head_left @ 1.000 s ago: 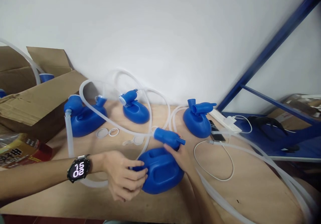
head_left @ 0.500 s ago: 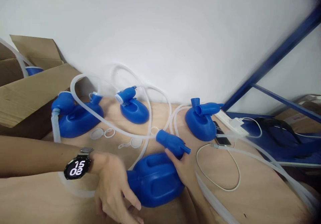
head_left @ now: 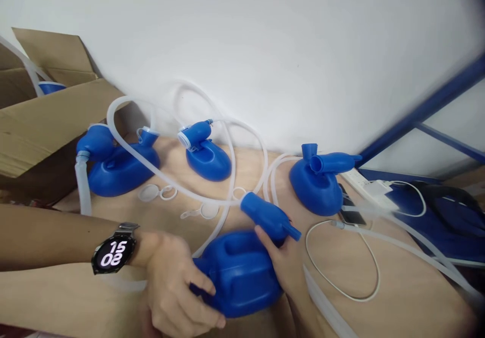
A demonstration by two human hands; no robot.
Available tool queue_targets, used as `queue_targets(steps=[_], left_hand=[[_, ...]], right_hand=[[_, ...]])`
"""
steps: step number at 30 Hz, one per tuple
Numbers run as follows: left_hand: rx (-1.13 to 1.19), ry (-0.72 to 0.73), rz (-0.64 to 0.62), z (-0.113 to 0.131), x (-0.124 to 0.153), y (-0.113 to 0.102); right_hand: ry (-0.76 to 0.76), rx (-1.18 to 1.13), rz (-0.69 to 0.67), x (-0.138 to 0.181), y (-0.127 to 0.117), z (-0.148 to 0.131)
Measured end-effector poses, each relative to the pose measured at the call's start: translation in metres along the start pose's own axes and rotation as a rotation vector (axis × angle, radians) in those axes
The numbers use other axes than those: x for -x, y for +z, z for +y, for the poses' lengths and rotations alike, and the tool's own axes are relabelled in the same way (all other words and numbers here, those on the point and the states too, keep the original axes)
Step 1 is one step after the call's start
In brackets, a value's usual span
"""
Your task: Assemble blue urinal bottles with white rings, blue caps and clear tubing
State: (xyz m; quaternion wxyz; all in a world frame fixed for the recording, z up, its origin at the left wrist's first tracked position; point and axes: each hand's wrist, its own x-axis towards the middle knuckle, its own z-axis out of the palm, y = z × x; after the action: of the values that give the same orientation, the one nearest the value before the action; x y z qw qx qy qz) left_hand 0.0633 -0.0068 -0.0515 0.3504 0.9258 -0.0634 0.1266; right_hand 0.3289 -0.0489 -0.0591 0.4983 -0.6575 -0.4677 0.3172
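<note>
A blue plastic urinal bottle (head_left: 246, 287) lies on its side in front of me. My left hand (head_left: 176, 282), below a wristwatch (head_left: 113, 253), closes around the bottle's neck at its left end. At the opposite end my right hand (head_left: 288, 263) grips the bottle's body, thumb along its upper edge. A blue spouted funnel piece (head_left: 265, 214) rests against the bottle's far side, just above that thumb; some right fingers are hidden behind it. Loose white caps with rings (head_left: 149, 192) (head_left: 209, 210) lie beyond my left hand.
Three more blue urinal bottles (head_left: 125, 174) (head_left: 209, 162) (head_left: 316, 191) stand along the wall with funnels and clear tubes (head_left: 232, 166). An open cardboard box (head_left: 56, 121) is at left. At right lie a phone (head_left: 352, 214), a power strip (head_left: 358, 181) and a white cable (head_left: 375, 272).
My left hand has moved right and its fingers have closed around the bottle's neck. The right hand keeps its grip. The view has shifted slightly.
</note>
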Motion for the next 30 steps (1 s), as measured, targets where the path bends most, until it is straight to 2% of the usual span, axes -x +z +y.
queue_targets(steps=[2, 5, 7, 12, 16, 18, 22, 30], left_hand=[[0.027, 0.042, -0.007, 0.009, -0.005, -0.002], [0.002, -0.064, 0.074, 0.022, -0.004, 0.000], [-0.065, -0.117, 0.192, 0.030, -0.003, 0.004], [-0.457, -0.149, 0.517, 0.052, -0.009, 0.019], [-0.441, -0.471, 0.801, 0.053, -0.018, 0.029], [-0.367, -0.625, 0.895, 0.047, -0.021, 0.029], [-0.208, -0.775, 0.939, 0.032, -0.027, 0.022], [-0.187, -0.792, 0.912, 0.024, -0.030, 0.008]], right_hand=[[-0.033, 0.025, 0.033, -0.001, 0.000, 0.002], [-0.085, 0.044, 0.072, -0.001, 0.001, 0.004], [-0.102, 0.041, 0.071, -0.002, 0.001, 0.004], [-0.081, 0.019, 0.054, -0.002, 0.003, 0.002], [-0.093, -0.004, 0.099, 0.002, 0.004, 0.002], [-0.123, -0.006, 0.140, 0.004, 0.003, 0.004], [-0.150, -0.009, 0.188, 0.008, -0.001, 0.006], [-0.091, -0.132, 0.322, 0.018, -0.007, 0.007]])
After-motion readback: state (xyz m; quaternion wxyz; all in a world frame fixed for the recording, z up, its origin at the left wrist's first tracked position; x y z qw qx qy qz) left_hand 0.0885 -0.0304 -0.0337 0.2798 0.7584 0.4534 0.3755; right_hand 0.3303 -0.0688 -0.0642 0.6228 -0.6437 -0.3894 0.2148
